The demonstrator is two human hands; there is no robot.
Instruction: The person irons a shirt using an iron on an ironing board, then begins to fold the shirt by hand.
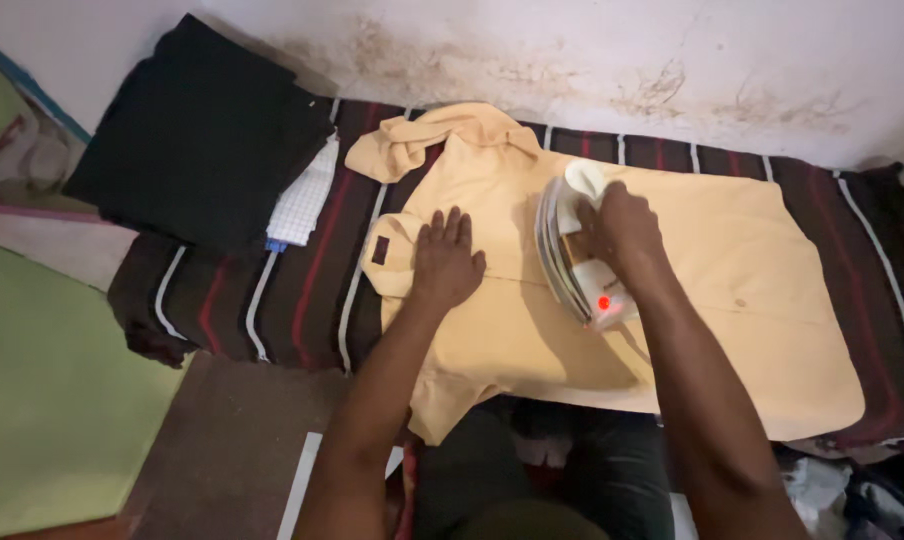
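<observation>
1. The left hand is laid flat, palm down, with the fingers stretched forward and slightly spread.
2. The right hand is closed in a grip, knuckles up.
3. Both bare forearms are extended forward from the lower edge.

We press our left hand flat on the yellow shirt spread over the striped blanket, while our right hand grips the white iron tilted on the shirt.

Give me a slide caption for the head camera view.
Right hand runs iron over yellow shirt; left hand flattens it.
</observation>
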